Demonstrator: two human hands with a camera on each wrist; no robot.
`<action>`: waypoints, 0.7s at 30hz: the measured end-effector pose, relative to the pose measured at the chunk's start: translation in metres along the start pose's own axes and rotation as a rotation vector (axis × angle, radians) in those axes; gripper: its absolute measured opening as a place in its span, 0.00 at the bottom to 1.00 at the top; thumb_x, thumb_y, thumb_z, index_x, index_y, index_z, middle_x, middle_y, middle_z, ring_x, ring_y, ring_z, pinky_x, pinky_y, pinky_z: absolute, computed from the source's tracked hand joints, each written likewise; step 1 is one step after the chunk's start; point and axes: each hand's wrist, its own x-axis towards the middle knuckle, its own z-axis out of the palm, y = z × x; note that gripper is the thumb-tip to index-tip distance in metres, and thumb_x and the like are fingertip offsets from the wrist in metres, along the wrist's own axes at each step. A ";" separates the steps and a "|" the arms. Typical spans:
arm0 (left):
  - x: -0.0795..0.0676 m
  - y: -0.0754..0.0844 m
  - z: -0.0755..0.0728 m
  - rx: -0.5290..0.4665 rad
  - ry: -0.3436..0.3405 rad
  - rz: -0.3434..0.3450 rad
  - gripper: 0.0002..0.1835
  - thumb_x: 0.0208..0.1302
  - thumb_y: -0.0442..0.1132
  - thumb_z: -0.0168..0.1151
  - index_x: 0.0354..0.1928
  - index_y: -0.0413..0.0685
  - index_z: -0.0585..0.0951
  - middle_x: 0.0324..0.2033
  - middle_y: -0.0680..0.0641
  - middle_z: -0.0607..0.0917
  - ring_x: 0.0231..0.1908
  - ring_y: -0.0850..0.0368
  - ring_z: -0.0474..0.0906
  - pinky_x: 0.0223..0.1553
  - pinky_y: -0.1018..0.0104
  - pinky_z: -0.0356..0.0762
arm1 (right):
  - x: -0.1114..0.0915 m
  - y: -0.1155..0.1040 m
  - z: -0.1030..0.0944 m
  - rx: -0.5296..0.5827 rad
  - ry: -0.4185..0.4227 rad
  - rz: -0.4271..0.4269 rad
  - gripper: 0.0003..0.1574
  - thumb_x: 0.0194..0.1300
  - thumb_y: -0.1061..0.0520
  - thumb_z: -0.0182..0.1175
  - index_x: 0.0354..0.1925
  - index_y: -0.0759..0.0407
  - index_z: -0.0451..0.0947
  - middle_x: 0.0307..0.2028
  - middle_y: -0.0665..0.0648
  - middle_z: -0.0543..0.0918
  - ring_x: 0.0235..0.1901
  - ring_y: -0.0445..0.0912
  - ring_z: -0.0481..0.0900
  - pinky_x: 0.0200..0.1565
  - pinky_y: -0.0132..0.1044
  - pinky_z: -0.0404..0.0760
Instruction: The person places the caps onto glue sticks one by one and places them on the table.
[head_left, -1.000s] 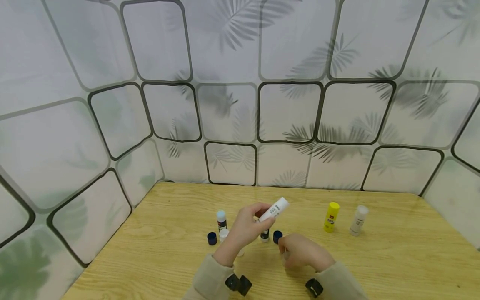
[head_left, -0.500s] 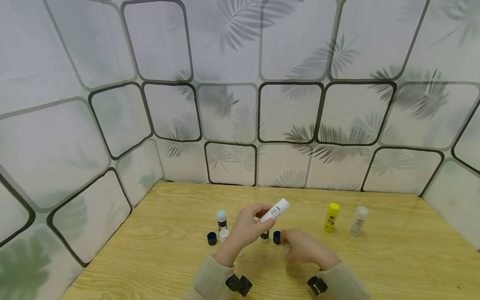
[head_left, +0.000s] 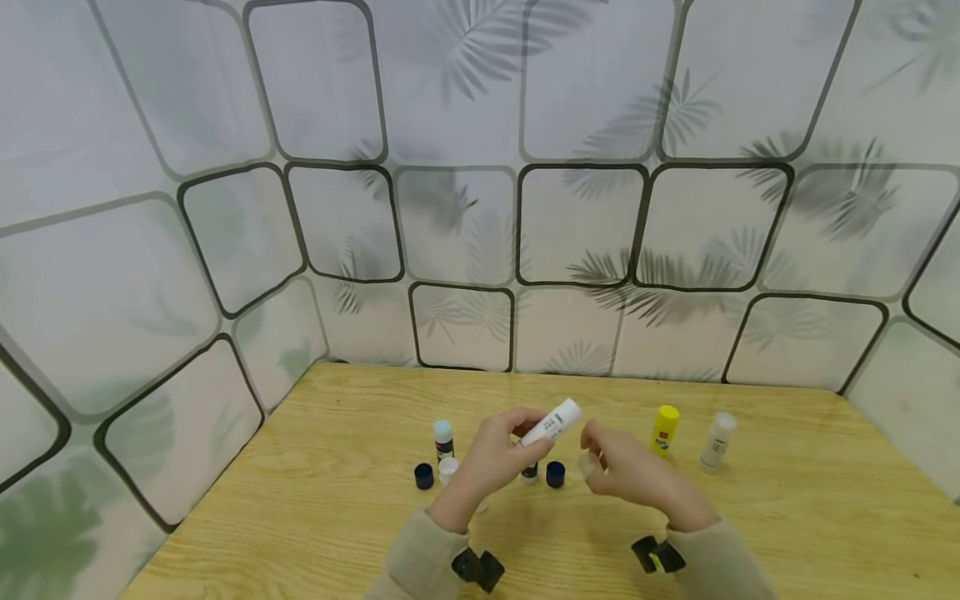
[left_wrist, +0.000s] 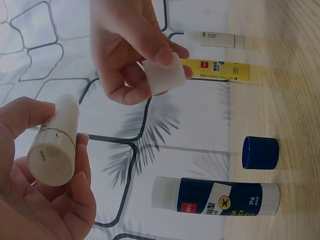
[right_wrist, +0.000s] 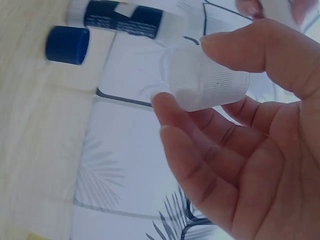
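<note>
My left hand (head_left: 491,457) grips a white glue stick (head_left: 553,423), tilted up to the right above the table; its round bottom faces the left wrist camera. Across from it, my right hand (head_left: 633,468) pinches a translucent white ribbed cap (right_wrist: 212,77) between thumb and fingers, off the table. On the tabletop between the hands stands a dark blue cap (head_left: 555,474). Beside that cap, an uncapped dark blue glue stick (left_wrist: 227,197) stands upright, mostly hidden by my left hand in the head view.
At the right stand a yellow glue stick (head_left: 665,427), partly behind my right hand, and a white glue stick (head_left: 717,442). Left of my left hand are a pale-topped glue stick (head_left: 444,440), another dark blue cap (head_left: 423,477) and a white cap (head_left: 448,469). Patterned cloth (head_left: 465,225) rises behind the table.
My right hand has lifted from the table beside the blue cap and moved up and right, carrying the translucent cap. My left hand and its glue stick have barely moved.
</note>
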 end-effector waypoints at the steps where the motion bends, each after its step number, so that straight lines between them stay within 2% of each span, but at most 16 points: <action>1: 0.000 0.000 0.000 0.003 0.000 -0.001 0.15 0.58 0.40 0.60 0.47 0.45 0.77 0.35 0.52 0.79 0.33 0.60 0.72 0.28 0.69 0.73 | -0.001 -0.001 -0.003 -0.002 0.010 0.011 0.15 0.49 0.66 0.58 0.36 0.63 0.66 0.25 0.51 0.70 0.23 0.42 0.67 0.23 0.33 0.70; 10: 0.002 -0.003 0.003 0.032 -0.009 0.000 0.15 0.57 0.40 0.60 0.46 0.44 0.78 0.35 0.52 0.80 0.33 0.60 0.73 0.28 0.70 0.73 | -0.009 -0.006 -0.021 0.029 0.146 0.055 0.18 0.50 0.66 0.62 0.38 0.64 0.65 0.29 0.53 0.74 0.29 0.44 0.72 0.23 0.32 0.72; 21: 0.001 -0.002 0.004 0.037 -0.029 0.002 0.15 0.58 0.40 0.59 0.47 0.43 0.77 0.35 0.51 0.79 0.33 0.60 0.73 0.28 0.70 0.73 | -0.013 -0.005 -0.027 0.047 0.272 0.009 0.16 0.50 0.67 0.63 0.33 0.62 0.64 0.30 0.53 0.73 0.31 0.45 0.73 0.31 0.35 0.76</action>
